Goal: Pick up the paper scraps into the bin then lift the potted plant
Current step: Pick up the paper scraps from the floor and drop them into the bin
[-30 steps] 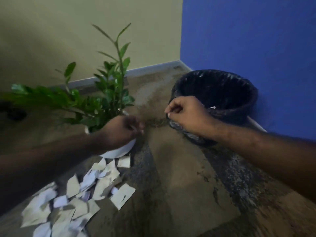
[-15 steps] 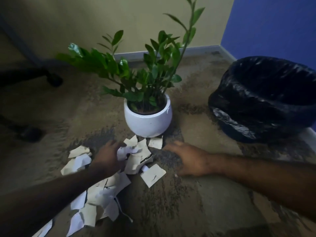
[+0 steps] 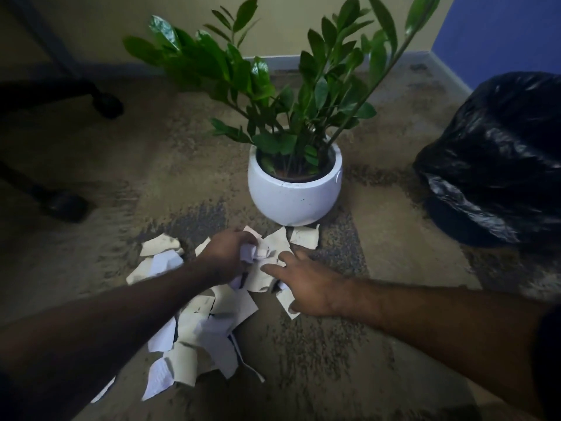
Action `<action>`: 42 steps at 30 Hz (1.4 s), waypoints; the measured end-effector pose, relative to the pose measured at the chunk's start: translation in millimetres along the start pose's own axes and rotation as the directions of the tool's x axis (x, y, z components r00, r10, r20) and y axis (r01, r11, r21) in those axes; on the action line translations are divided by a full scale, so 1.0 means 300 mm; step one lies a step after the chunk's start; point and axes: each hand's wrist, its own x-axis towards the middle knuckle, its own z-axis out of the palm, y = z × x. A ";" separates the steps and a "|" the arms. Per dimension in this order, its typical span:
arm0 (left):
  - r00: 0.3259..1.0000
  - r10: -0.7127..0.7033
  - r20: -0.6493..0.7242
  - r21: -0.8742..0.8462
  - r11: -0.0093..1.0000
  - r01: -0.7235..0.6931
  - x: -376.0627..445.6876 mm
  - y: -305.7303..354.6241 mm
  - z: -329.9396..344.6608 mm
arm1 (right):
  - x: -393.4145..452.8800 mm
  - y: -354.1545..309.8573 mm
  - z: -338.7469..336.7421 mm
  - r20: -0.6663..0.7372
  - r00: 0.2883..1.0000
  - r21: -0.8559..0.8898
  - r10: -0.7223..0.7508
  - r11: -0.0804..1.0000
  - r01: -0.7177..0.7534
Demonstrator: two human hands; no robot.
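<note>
Several torn paper scraps (image 3: 209, 332) lie scattered on the carpet in front of a white potted plant (image 3: 293, 194) with tall green leaves. My left hand (image 3: 227, 256) curls round a crumpled bunch of scraps at the top of the pile. My right hand (image 3: 306, 284) lies flat on the scraps beside it, fingers spread toward the left hand. A bin lined with a black bag (image 3: 498, 165) stands at the right, apart from both hands.
Black chair legs with castors (image 3: 63, 205) stand at the far left. A yellow wall with a skirting board runs behind the plant, and a blue wall (image 3: 498, 28) rises at the right. Patterned carpet stretches between the pot and the bin.
Both hands came down from beside the bin and pot to the scrap pile. My left hand has closed on a bunch of scraps; my right hand slid left onto the paper.
</note>
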 end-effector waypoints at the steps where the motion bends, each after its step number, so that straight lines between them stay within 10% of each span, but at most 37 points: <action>1: 1.000 -0.022 -0.020 -0.037 0.999 0.022 -0.006 -0.007 -0.003 | 0.007 0.000 -0.004 0.017 1.000 0.005 0.001 1.000 -0.001; 13: 0.997 -0.078 -0.004 -0.365 0.928 0.071 -0.105 0.084 -0.096 | -0.087 -0.057 -0.095 0.109 0.988 0.061 0.111 0.991 -0.118; 42: 0.988 -0.110 -0.108 -0.308 0.949 0.072 -0.266 0.253 -0.286 | -0.209 0.058 -0.373 -0.102 0.911 0.125 0.400 0.913 -0.387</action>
